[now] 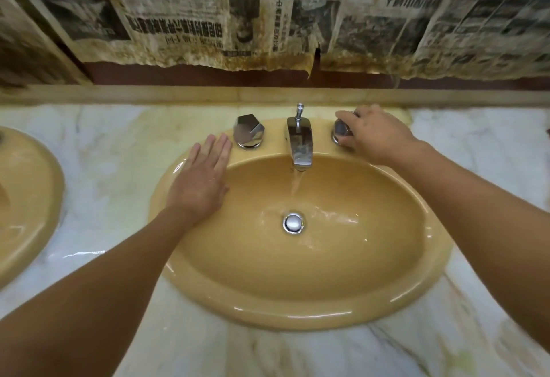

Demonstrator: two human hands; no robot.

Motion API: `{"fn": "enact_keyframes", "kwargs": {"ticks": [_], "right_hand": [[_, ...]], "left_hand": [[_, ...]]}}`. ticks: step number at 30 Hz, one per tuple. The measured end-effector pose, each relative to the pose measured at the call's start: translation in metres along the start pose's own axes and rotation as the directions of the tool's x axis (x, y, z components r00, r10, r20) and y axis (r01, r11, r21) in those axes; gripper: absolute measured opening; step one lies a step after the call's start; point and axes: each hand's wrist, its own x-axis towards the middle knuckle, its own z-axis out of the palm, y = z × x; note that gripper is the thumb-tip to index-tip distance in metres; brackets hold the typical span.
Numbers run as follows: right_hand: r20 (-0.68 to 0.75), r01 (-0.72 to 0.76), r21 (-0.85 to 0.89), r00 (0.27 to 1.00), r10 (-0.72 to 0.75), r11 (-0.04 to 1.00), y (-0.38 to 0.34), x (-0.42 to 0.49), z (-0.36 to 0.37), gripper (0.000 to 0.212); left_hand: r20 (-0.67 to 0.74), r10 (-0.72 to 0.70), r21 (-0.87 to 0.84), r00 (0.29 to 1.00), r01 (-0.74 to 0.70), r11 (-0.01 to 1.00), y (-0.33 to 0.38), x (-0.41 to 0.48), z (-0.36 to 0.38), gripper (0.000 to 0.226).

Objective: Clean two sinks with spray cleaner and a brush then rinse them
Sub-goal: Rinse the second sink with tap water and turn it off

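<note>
Yellow sink (297,314) sits mid marble surface (104,144), w/ water (297,183) running from the spout (300,144) toward the drain (293,222). L hand (202,174) lies flat on the sink's left rim, fingers straight, gripping nothing, just beside the left knob (248,132). R hand (378,135) is at back right, fingers curled round the right knob (340,131). 2nd sink (26,198) is at the far left edge, well apart from both hands.

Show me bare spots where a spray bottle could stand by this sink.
Bare marble counter lies between the sink and the second sink, and right of the sink. Crowded: the back rim, with left hand, left knob, spout, and right hand gripping the right knob.
</note>
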Motion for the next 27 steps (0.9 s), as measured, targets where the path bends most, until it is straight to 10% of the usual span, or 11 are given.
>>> {"fn": "enact_keyframes", "kwargs": {"ticks": [27], "right_hand": [[-0.057, -0.37, 0.262, 0.916, 0.397, 0.891, -0.024, 0.003, 0.017, 0.06]], "left_hand": [[-0.052, 0.03, -0.032, 0.998, -0.031, 0.999, -0.005, 0.005, 0.013, 0.097]]}}
